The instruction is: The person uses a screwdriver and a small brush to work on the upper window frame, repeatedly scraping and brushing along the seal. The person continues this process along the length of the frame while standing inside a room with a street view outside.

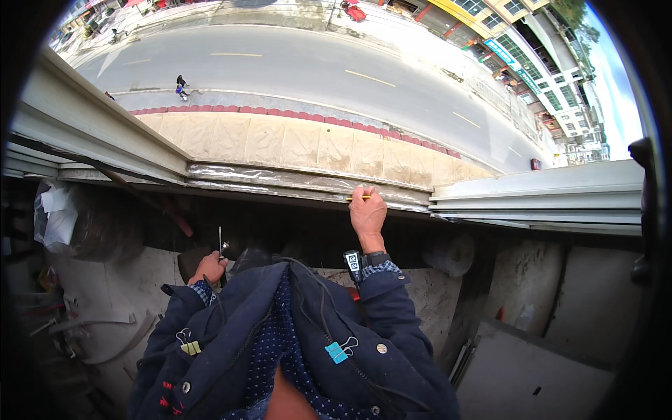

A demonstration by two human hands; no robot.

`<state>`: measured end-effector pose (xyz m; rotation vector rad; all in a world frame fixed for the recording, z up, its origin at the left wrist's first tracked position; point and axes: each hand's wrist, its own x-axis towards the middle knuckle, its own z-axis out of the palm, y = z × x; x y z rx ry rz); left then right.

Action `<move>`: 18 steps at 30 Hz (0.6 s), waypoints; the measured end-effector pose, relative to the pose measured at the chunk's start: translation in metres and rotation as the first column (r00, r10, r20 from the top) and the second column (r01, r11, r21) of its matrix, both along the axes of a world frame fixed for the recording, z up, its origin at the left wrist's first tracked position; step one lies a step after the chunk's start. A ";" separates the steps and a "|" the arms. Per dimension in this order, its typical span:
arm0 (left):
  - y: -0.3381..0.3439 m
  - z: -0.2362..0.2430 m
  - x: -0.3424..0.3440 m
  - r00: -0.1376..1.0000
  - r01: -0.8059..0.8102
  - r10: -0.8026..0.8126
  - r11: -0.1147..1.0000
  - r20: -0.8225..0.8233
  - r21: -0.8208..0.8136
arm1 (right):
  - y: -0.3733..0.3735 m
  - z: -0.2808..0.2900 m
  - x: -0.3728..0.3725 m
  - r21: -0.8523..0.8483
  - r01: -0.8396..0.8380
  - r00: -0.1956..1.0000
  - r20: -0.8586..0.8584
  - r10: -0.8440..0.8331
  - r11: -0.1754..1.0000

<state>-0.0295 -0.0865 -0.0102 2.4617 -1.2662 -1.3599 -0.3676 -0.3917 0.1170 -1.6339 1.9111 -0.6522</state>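
Note:
My right hand point(368, 215) is closed round a thin yellow stick like a pencil point(354, 199). It rests at the metal window track point(280, 183), which has white smears and dirt along its grooves. Lower and to the left, my left hand point(208, 268) is closed on a slim metal tool point(220, 236) with a thin shaft pointing up. A shiny round piece sits by its fingers. Most of the tool's handle is hidden in the hand, so its exact kind does not show. A small device with a screen point(353, 263) is strapped at my right wrist.
White window frames point(539, 192) flank the opening. Outside lie a tan tiled ledge point(280, 140) and, far below, a street point(294, 59). Plastic-wrapped material point(105, 220) stands at the left, a clear roll point(451, 253) at the right. Pale panels point(539, 364) lie lower right.

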 end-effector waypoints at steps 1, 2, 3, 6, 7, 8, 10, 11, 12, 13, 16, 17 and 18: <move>-0.004 -0.001 0.004 0.999 0.033 -0.033 0.999 0.001 0.024 | 0.006 -0.004 0.018 -0.013 -0.038 0.998 0.048 0.038 0.999; -0.008 -0.003 0.009 0.998 0.066 -0.066 0.997 0.002 0.046 | 0.012 -0.005 0.034 -0.015 -0.090 0.985 0.144 0.091 0.996; -0.010 -0.005 0.014 0.997 0.080 -0.080 0.996 -0.008 0.049 | 0.017 -0.003 0.045 0.039 -0.112 0.960 0.262 0.098 0.993; -0.012 -0.014 0.031 0.992 0.121 -0.119 0.991 -0.031 0.050 | 0.023 0.013 0.060 -0.014 -0.082 0.928 0.363 0.082 0.997; -0.012 -0.018 0.038 0.991 0.134 -0.133 0.990 -0.033 0.046 | 0.021 0.019 0.056 -0.010 -0.042 0.944 0.327 0.043 0.999; -0.012 -0.022 0.045 0.987 0.159 -0.158 0.986 -0.021 0.059 | 0.018 0.025 0.049 0.012 0.020 0.957 0.290 -0.022 1.000; -0.009 -0.032 0.060 0.989 0.148 -0.147 0.988 -0.028 0.051 | 0.012 0.030 0.033 -0.010 0.088 0.979 0.188 -0.085 0.996; -0.007 -0.037 0.066 0.987 0.159 -0.158 0.985 -0.010 0.068 | 0.008 0.029 0.029 -0.011 0.130 0.986 0.107 -0.128 0.992; -0.005 -0.042 0.074 0.987 0.157 -0.155 0.985 -0.030 0.077 | 0.008 0.026 0.028 -0.050 0.156 0.987 0.049 -0.153 0.987; -0.003 -0.047 0.083 0.986 0.164 -0.161 0.982 -0.035 0.097 | 0.009 0.021 0.034 -0.060 0.147 0.988 0.046 -0.144 0.987; 0.001 -0.059 0.105 0.985 0.174 -0.170 0.976 -0.040 0.134 | 0.021 0.009 0.070 0.036 0.167 0.976 0.132 -0.171 0.985; 0.003 -0.062 0.111 0.983 0.185 -0.183 0.969 -0.029 0.164 | 0.029 0.007 0.089 0.026 0.104 0.978 0.182 -0.107 0.994; 0.005 -0.063 0.117 0.984 0.180 -0.176 0.973 -0.041 0.142 | 0.036 0.005 0.111 0.050 0.059 0.967 0.243 -0.070 0.997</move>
